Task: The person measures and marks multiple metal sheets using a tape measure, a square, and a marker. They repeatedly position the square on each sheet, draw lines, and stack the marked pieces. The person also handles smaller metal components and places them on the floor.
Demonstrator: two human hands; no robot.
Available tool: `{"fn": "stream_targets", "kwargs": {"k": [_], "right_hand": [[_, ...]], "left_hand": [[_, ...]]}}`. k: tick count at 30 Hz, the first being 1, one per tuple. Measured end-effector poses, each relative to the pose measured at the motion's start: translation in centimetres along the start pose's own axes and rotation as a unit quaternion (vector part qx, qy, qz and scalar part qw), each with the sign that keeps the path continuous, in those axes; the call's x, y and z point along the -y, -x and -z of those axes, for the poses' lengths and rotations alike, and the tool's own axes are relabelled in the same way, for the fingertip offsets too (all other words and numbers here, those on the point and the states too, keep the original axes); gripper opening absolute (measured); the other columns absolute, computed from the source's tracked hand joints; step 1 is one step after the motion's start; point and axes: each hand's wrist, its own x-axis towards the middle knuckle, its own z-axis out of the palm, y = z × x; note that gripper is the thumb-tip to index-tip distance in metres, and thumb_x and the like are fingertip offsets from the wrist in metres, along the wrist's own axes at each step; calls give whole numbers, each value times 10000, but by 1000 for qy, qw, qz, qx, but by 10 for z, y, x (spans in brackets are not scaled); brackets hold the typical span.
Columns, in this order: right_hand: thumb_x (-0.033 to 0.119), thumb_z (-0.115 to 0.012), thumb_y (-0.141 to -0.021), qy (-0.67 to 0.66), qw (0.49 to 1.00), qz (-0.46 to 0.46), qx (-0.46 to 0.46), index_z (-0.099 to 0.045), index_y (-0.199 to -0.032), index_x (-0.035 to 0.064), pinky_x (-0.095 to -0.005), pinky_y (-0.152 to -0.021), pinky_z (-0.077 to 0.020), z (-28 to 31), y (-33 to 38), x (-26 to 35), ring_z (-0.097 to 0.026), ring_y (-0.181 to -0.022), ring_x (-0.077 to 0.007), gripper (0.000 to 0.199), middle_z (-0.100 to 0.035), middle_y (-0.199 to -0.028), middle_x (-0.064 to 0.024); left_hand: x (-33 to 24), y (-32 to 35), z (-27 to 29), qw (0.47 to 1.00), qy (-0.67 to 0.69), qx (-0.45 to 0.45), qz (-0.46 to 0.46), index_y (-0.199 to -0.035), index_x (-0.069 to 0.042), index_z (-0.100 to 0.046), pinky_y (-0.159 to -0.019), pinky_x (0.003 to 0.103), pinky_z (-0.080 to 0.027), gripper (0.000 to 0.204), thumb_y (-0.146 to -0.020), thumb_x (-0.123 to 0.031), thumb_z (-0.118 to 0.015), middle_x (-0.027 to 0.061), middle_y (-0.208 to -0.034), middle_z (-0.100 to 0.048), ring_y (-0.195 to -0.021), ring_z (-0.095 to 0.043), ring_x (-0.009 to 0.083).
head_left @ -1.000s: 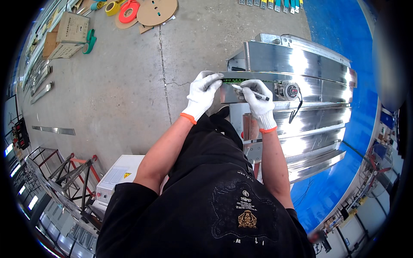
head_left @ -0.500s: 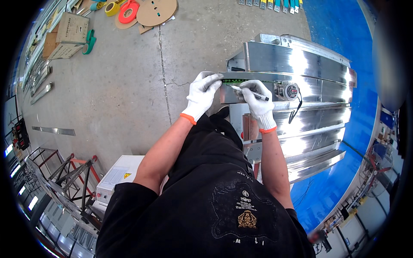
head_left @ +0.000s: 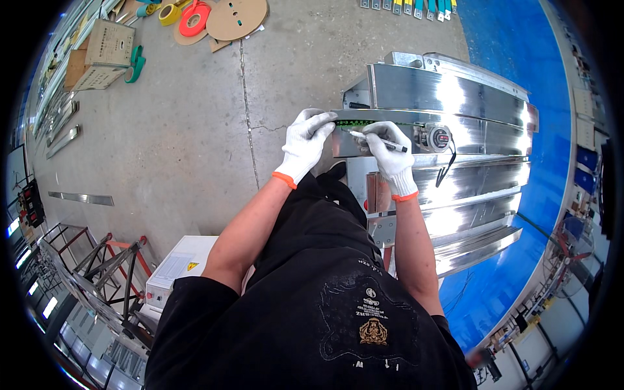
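My left hand (head_left: pixel 305 140), in a white glove with an orange cuff, pinches the end of the tape measure's green-and-black blade (head_left: pixel 354 122) at the left edge of a shiny metal profile (head_left: pixel 429 118). The blade runs rightward along the metal to the tape measure's case (head_left: pixel 437 138), which rests there with a black strap hanging off it. Gloved the same way, my right hand (head_left: pixel 392 151) grips a white marker with a black end (head_left: pixel 394 145). Its tip points left, close to the metal just below the blade; whether it touches I cannot tell.
More long metal profiles (head_left: pixel 468 175) lie side by side toward me on the right. A white box with a yellow warning label (head_left: pixel 182 260) stands at my left, near a metal frame (head_left: pixel 97 260). Cardboard boxes (head_left: pixel 107 52) and tape rolls (head_left: pixel 194 19) sit on the floor far left.
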Motion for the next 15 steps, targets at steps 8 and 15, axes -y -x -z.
{"fn": "stream_targets", "kwargs": {"k": [8, 15], "right_hand": [[-11, -664, -936, 11, 1000, 27, 9, -697, -1033, -23, -260, -735, -562, 4, 10, -4, -686, -810, -100, 104, -743, -893, -83], [-16, -664, -935, -14, 999, 40, 5, -694, -1040, -21, -265, -754, -562, 14, 10, -9, -683, -837, -97, 109, -739, -927, -77]], "left_hand": [[1, 0, 0, 1000, 7, -7, -5, -1124, -55, -787, -876, 324, -556, 217, -923, -14, -715, 135, -1101, -707, -994, -698, 234], [-1, 0, 1, 1000, -3, -1, -8, -1122, -61, -787, -873, 328, -556, 220, -918, -15, -719, 138, -1094, -711, -994, -698, 244]]}}
